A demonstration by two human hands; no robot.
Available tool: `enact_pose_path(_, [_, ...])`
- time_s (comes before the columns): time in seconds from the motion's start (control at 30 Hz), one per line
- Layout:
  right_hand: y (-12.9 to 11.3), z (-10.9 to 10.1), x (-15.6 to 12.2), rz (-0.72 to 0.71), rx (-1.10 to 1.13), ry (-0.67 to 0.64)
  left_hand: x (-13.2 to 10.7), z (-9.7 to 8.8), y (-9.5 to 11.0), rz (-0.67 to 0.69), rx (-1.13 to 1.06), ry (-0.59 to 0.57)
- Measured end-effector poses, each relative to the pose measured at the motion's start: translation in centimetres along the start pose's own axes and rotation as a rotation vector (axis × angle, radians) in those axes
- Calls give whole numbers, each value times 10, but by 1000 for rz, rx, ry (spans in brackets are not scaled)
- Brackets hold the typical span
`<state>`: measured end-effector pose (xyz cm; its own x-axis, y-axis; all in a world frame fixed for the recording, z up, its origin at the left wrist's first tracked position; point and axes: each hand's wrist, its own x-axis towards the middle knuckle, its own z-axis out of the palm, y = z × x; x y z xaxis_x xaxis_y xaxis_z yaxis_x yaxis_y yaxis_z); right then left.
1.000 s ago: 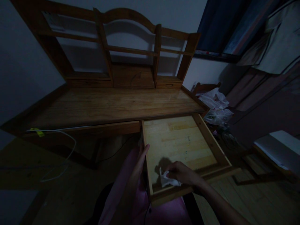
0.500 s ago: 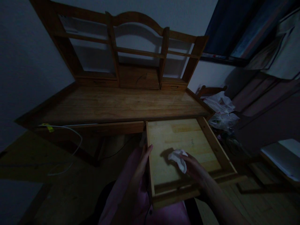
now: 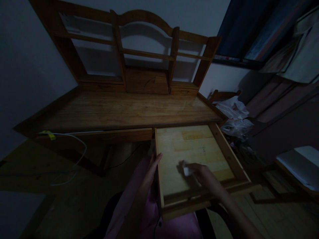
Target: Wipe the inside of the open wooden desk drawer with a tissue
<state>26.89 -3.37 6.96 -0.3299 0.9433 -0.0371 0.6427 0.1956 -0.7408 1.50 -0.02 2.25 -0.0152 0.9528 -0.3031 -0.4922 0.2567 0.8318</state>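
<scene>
A wooden drawer, pale inside, is pulled out from the right half of the desk. My left hand grips its left side wall, with fingertips over the top edge. Inside the drawer, my right hand is closed around a small crumpled white cloth, partly hidden by the fingers. The cloth is at the drawer bottom; whether it presses on the wood is hard to tell in the dim light. A small dark mark shows on the bottom panel.
A wooden hutch stands along the desk's back. A white cable with a yellow tag hangs at the front left. Plastic bags sit beyond the desk's right end, and a low stand is at the far right.
My right hand has bunched the cloth into its fingers, so less of it shows. The hand has turned over it, knuckles up. My left hand stays on the drawer side.
</scene>
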Motion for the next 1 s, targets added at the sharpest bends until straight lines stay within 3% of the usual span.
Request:
enact_pose_path(0.1, [-17,11,-7,24,-71,-298,3,-5,-3,10,-29,-16])
enact_pose_path(0.27, [-40,34,-17,-43,-79,-460,0,-11,0,23,-43,-84])
enact_pose_path(0.43, [-52,56,-20,-119,14,-424,8,-13,-8,2,-55,-50])
enact_pose_path(0.63, [-58,71,-16,-2,146,-225,10,-11,-14,80,-29,-42])
enact_pose_path(0.83, [-54,58,-18,-134,67,-540,17,-15,-17,33,-39,-35])
enact_pose_path(1.0, [-48,46,-19,-134,221,-621,20,-17,-21,30,-52,-42])
